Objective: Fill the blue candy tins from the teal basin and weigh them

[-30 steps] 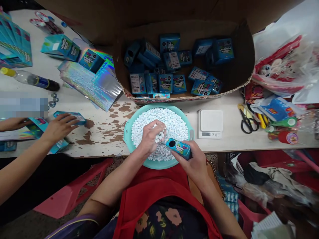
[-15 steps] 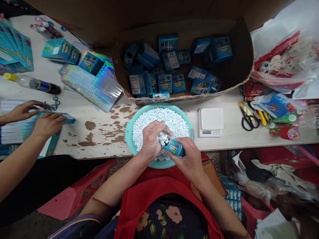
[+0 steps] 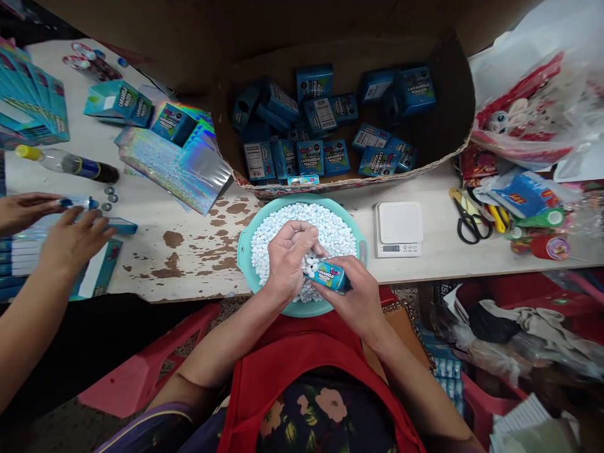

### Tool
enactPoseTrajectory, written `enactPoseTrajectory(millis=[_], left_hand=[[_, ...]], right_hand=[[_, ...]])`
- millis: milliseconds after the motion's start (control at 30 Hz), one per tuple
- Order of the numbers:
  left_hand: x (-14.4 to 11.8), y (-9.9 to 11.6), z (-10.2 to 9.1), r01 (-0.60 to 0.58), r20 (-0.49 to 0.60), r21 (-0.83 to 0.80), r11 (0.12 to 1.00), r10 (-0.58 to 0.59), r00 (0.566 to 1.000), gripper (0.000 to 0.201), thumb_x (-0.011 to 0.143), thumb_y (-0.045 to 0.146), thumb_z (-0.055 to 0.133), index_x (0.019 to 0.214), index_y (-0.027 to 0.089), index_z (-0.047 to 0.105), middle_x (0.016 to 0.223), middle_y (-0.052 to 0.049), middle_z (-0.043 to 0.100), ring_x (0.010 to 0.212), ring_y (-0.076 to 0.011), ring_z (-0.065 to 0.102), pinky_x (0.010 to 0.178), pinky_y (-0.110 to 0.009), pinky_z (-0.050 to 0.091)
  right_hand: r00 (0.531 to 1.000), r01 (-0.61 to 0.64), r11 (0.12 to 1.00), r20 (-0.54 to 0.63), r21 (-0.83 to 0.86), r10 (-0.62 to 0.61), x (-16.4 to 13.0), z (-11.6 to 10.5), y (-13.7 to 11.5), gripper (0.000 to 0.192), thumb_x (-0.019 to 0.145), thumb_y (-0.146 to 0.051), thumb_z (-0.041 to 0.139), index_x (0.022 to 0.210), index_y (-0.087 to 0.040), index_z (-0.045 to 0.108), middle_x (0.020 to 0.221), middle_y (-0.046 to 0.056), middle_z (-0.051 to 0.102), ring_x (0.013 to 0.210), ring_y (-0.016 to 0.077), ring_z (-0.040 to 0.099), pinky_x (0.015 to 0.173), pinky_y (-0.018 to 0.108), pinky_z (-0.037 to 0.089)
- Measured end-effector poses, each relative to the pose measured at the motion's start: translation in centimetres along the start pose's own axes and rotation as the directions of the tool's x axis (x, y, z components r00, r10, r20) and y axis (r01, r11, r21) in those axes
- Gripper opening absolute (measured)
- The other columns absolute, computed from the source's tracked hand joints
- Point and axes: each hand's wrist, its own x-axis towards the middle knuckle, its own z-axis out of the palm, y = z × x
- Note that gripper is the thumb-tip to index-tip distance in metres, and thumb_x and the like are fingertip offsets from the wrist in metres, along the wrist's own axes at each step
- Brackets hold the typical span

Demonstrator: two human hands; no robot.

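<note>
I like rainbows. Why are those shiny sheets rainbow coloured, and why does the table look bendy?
Head view: the foil sheets scatter the light into rainbow glare; the wide lens bows the table edge and stretches the corners; the candies in the basin look sharp and evenly lit.

I count one teal basin (image 3: pixel 243 251) heaped with white candies (image 3: pixel 330 229), too many to number. One digital scale (image 3: pixel 397 228), one pair of scissors (image 3: pixel 466 217) and one bottle (image 3: pixel 66 163) lie on the table (image 3: pixel 198 251). Four hands show: my left hand (image 3: pixel 287 261), my right hand (image 3: pixel 356 296), and a co-worker's two hands (image 3: pixel 70 236). One cardboard box (image 3: pixel 453 126) holds upward of fifteen blue cartons (image 3: pixel 336 157).
</note>
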Motion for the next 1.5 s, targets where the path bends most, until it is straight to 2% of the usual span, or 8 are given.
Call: enactPoseTrajectory(millis=[767, 933, 1067, 1167, 1267, 1333, 1400, 1500], left_hand=[[-0.8, -0.3, 1.1, -0.125, 0.002, 0.044, 0.991, 0.125, 0.992, 0.022, 0.085, 0.04, 0.065, 0.083, 0.019, 0.057, 0.058, 0.003, 0.06, 0.054, -0.0137, 0.063, 0.058, -0.028, 0.052], [-1.5, -0.6, 1.0, -0.129, 0.071, 0.085, 0.988, 0.123, 0.99, 0.02, 0.086, 0.038, 0.064, 0.085, 0.019, 0.059, 0.06, 0.001, 0.063, 0.054, -0.014, 0.064, 0.056, -0.027, 0.051], [-2.2, 0.3, 0.7, -0.269, 0.076, 0.078, 0.96, 0.263, 0.962, 0.015, 0.088, 0.035, 0.061, 0.086, 0.02, 0.06, 0.059, 0.001, 0.062, 0.049, -0.0136, 0.06, 0.051, -0.027, 0.049], [-0.5, 0.1, -0.4, -0.387, 0.02, 0.179, 0.904, 0.39, 0.92, 0.018, 0.091, 0.038, 0.054, 0.086, 0.022, 0.059, 0.061, 0.002, 0.061, 0.052, -0.014, 0.06, 0.055, -0.029, 0.051], [3.2, -2.2, -2.1, -0.356, 0.096, 0.561, 0.747, 0.368, 0.925, 0.02, 0.093, 0.036, 0.048, 0.093, 0.021, 0.062, 0.082, -0.003, 0.067, 0.079, -0.0184, 0.065, 0.076, -0.036, 0.053], [5.6, -4.3, -3.1, -0.375, 0.288, 0.796, 0.475, 0.247, 0.925, 0.024, 0.094, 0.035, 0.047, 0.1, 0.019, 0.064, 0.106, -0.009, 0.067, 0.106, -0.0237, 0.06, 0.096, -0.042, 0.046], [7.0, -5.9, -3.6, -0.447, 0.43, 0.872, 0.199, 0.124, 0.894, 0.032, 0.095, 0.038, 0.045, 0.111, 0.018, 0.063, 0.126, -0.012, 0.06, 0.122, -0.0278, 0.05, 0.106, -0.045, 0.037], [7.0, -6.7, -3.8, -0.492, 0.494, 0.867, -0.078, 0.005, 0.87, 0.042, 0.095, 0.049, 0.041, 0.118, 0.019, 0.061, 0.127, -0.013, 0.057, 0.117, -0.0307, 0.049, 0.096, -0.046, 0.041]], right_hand=[[0.996, -0.03, 0.989, -0.079, 0.143, 0.042, -0.6, 0.0, 0.7, 0.029, 0.079, -0.029, 0.074, 0.105, -0.025, 0.063, 0.101, 0.005, 0.068, 0.096, 0.0214, 0.064, 0.083, 0.035, 0.053], [0.994, -0.046, 0.985, -0.09, 0.164, 0.061, -0.6, 0.4, 0.7, 0.027, 0.079, -0.029, 0.074, 0.104, -0.026, 0.064, 0.099, 0.004, 0.069, 0.094, 0.0215, 0.065, 0.082, 0.036, 0.053], [0.992, 0.002, 0.975, -0.121, 0.223, 0.025, -1.0, 0.2, 0.7, 0.031, 0.077, -0.029, 0.076, 0.106, -0.027, 0.065, 0.102, 0.004, 0.07, 0.096, 0.021, 0.066, 0.084, 0.036, 0.054], [0.985, 0.016, 0.958, -0.166, 0.287, 0.033, -1.6, 0.1, 1.2, 0.036, 0.075, -0.028, 0.079, 0.108, -0.028, 0.065, 0.105, 0.005, 0.069, 0.1, 0.0207, 0.065, 0.087, 0.037, 0.054], [0.985, 0.016, 0.94, -0.169, 0.34, 0.044, -2.2, -0.1, 2.0, 0.04, 0.073, -0.023, 0.081, 0.11, -0.029, 0.065, 0.106, 0.004, 0.067, 0.103, 0.0204, 0.064, 0.096, 0.04, 0.051], [0.982, 0.017, 0.933, -0.181, 0.359, 0.051, -2.5, -0.3, 2.5, 0.042, 0.072, -0.021, 0.081, 0.11, -0.03, 0.064, 0.107, 0.004, 0.067, 0.105, 0.0199, 0.064, 0.1, 0.042, 0.049], [0.978, -0.011, 0.936, -0.192, 0.351, 0.084, -2.8, -0.7, 2.8, 0.041, 0.073, -0.021, 0.081, 0.109, -0.029, 0.065, 0.107, 0.004, 0.067, 0.105, 0.02, 0.064, 0.099, 0.041, 0.05], [0.972, -0.063, 0.946, -0.197, 0.318, 0.131, -3.1, -1.2, 3.0, 0.037, 0.073, -0.024, 0.081, 0.106, -0.027, 0.065, 0.106, 0.005, 0.066, 0.104, 0.0207, 0.064, 0.093, 0.038, 0.053]])
